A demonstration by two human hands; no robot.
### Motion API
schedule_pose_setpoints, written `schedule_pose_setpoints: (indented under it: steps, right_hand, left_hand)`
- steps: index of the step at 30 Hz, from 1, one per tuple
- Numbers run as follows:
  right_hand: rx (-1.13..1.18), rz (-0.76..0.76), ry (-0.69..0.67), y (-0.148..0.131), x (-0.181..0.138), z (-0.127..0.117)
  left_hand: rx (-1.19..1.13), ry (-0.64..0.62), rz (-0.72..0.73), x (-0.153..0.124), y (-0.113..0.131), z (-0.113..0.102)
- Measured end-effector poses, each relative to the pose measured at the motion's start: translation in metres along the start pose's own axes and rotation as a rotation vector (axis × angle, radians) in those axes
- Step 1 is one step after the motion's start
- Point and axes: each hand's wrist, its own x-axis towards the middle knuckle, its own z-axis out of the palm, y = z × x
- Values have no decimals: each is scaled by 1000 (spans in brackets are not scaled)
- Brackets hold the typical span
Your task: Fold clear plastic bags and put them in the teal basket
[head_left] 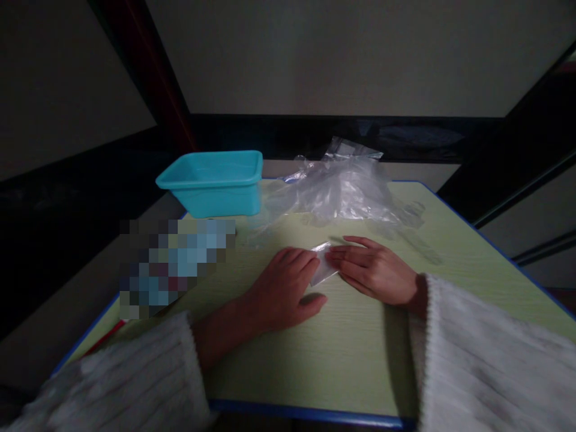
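Note:
A small folded clear plastic bag [323,271] lies on the table between my two hands. My left hand [288,288] rests palm down at its left edge, fingers bent onto the plastic and thumb held apart. From the right, my right hand [375,270] reaches over the other edge with its fingers stretched out, the tips touching the bag and one finger raised. Neither hand is wrapped around it. Just beyond them spreads a loose heap of clear plastic bags [346,189], crumpled and shiny.
A turquoise plastic basin [225,201] stands at the table's back left corner. Nearer on the left is a blurred-out patch [175,267], its content hidden, with a red strip [105,337] below it. The pale table [306,366] has a blue edge, with a wall panel behind.

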Motion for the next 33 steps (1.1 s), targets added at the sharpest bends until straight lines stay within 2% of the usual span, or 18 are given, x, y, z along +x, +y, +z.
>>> schedule_pose_setpoints:
  steps: [10,21,33]
  right_hand:
    - [11,16,20,0,2,0]
    - [165,73,38,0,-1,0]
    - [494,301,88,-10,1,-7]
  left_hand:
    - [-12,9,9,0,-1,0]
    - [-37,34,-10,1,-2,1]
    - [-122,171,-45,2,-3,0]
